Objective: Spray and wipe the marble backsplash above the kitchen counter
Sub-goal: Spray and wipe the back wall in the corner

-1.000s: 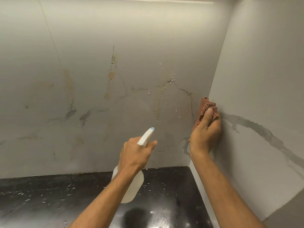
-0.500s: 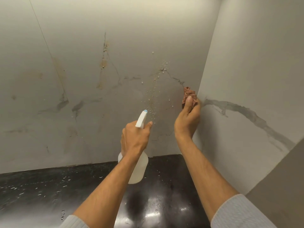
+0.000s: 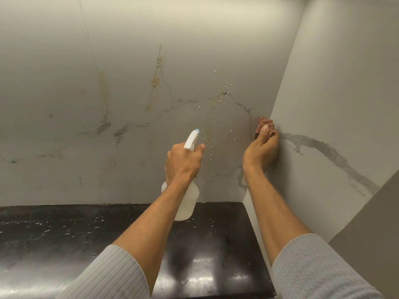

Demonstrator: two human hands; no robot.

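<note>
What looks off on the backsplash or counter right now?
Nothing damaged. The marble backsplash carries brownish streaks and a band of spray droplets not yet wiped; the cloth in the right hand sits in the corner beside them. The black counter is flecked with pale specks. The left hand holds the spray bottle.

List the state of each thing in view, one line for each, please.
spray bottle: held up, nozzle toward the wall
cloth: bunched, pressed into the corner
backsplash: droplets at the centre, brownish stains
counter: black, glossy, speckled
left hand: gripping the bottle
right hand: holding the cloth
</note>
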